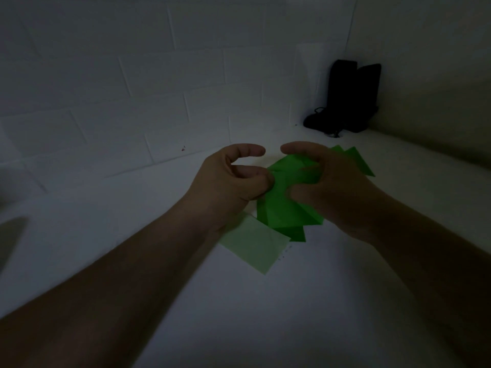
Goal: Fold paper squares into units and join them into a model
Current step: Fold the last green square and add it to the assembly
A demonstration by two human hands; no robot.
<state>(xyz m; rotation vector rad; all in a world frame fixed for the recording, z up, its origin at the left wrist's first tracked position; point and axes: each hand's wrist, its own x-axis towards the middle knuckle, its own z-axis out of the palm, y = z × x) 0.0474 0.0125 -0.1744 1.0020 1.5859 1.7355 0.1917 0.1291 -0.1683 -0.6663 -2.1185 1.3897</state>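
Observation:
A cluster of bright green folded paper units (285,200) is held between both hands above the white table (265,314). My left hand (231,181) pinches its left edge with thumb and curled fingers, the index finger arched above. My right hand (332,187) grips the right side, its fingers curled over the top. More green folded points (358,162) stick out behind my right hand. A pale green paper square (255,247) lies flat on the table just below my left wrist. The scene is dim.
A black object (348,99) with a cord stands in the far right corner where the white brick wall (132,88) meets the table.

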